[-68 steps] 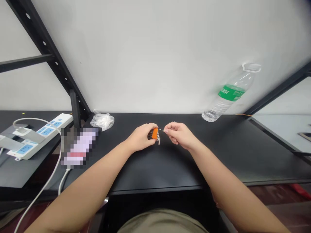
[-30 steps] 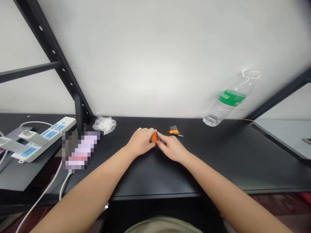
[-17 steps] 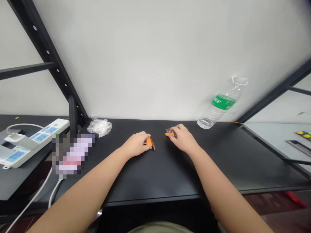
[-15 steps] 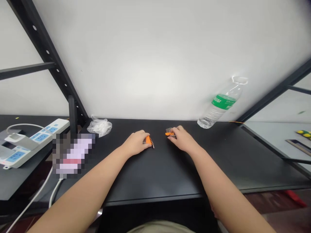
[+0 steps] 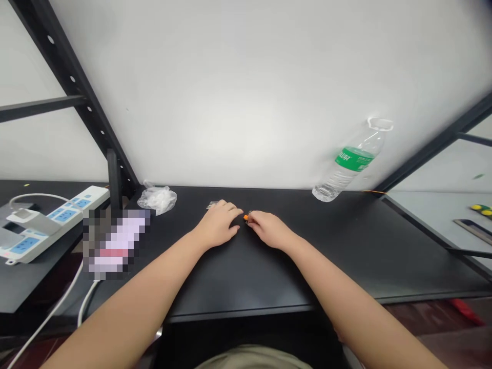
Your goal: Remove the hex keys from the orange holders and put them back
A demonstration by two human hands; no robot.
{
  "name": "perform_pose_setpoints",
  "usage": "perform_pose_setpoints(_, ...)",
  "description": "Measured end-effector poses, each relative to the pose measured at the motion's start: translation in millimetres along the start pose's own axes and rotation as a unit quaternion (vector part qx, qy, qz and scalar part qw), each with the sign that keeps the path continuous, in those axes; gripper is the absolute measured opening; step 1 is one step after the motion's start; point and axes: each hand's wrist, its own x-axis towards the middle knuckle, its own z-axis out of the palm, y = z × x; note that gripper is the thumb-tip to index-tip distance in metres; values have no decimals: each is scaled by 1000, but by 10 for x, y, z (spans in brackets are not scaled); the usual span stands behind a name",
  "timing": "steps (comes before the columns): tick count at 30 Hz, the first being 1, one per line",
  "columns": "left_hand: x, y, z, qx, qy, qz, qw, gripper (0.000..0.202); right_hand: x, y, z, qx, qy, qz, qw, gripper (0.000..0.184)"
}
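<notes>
My right hand (image 5: 271,229) is closed in a pinch near the middle of the black table. It grips a small orange piece with dark ends (image 5: 246,218), mostly hidden by the fingers. Close by on the left, palm down, is my left hand (image 5: 220,224). Its thumb stands apart from its fingers, with nothing visible between them. A row of thin metallic sticks, like screwdriver bits (image 5: 211,205), shows behind the left knuckles; the rest of it is covered by the hand, and I cannot tell whether they touch.
A clear bottle with a green label (image 5: 351,160) stands at the back right by the wall. At the back left lies a crumpled plastic bag (image 5: 157,200). A blurred-out phone-like object (image 5: 121,243) with a white cable and a power strip (image 5: 65,218) are further left.
My right hand has moved left with its orange piece, close to my left hand. The orange piece between the left thumb and fingers no longer shows there; metallic sticks now appear behind that hand.
</notes>
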Motion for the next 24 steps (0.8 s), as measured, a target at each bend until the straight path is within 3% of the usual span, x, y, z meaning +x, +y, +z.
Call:
perform_pose_setpoints(2,6,21,27,-11,-8,3,1000,42,3,-15,-27,155,0,24,988,15)
perform_pose_setpoints(4,21,16,57,-33,-1,1,999,41,4,-42,-47,303,-5,53,952,19)
perform_pose_setpoints(8,38,10,49,-138,19,12,990,12,0,-90,-56,472,-22,89,877,32)
perform_pose_setpoints(12,8,58,4,-289,-15,-44,956,12,-8,-106,-52,490,-53,117,862,37)
perform_pose_setpoints(17,18,73,86,-501,-33,-123,856,21,-3,-197,16,521,-21,138,842,40)
perform_pose_setpoints(20,56,66,151,-560,-22,-144,815,25,16,-283,89,532,18,163,830,42)
perform_pose_setpoints(24,87,107,179,-600,8,-160,784,31,30,-354,129,567,26,162,807,43)
